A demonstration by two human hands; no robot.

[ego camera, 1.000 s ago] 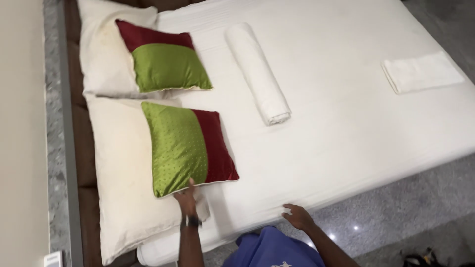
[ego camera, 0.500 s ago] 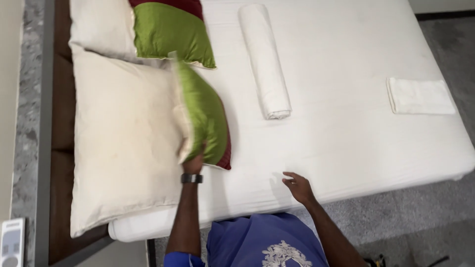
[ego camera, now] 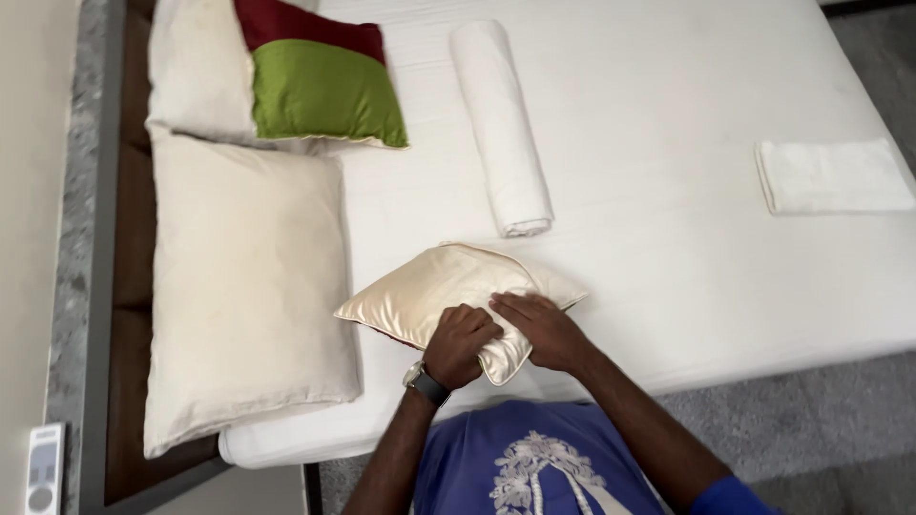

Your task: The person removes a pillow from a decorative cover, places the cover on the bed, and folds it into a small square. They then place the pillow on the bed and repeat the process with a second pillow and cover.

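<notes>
Flipped since half a second back: then stood on edge in the left hand, green face showing, beside the big pillow; now lying flat on the sheet with its pale satin back up, a thin dark red edge peeking out along the lower left side. Cushion placed lower centre of the frame, near the front edge of the bed, apart from the large cream pillow at left. Left hand curled into a fist over the cushion's near corner, fabric bunched under the knuckles, a watch at the wrist. Right hand spread flatter just beside it, fingers pressing down and pinching the same corner; how much cloth is truly gripped under the palm is hard to tell from this angle. Judging by that, turning-over done and the work now on the near corner, possibly at a seam or opening there. Long axis of the cushion running from lower left to upper right across the frame, the held corner pointing down toward the blue shirt, the far corner pointing toward the rolled white towel. Second green and red cushion leaning on another pillow at upper left. Folded white towel at right, well apart. Small remote at the lower left edge.
</notes>
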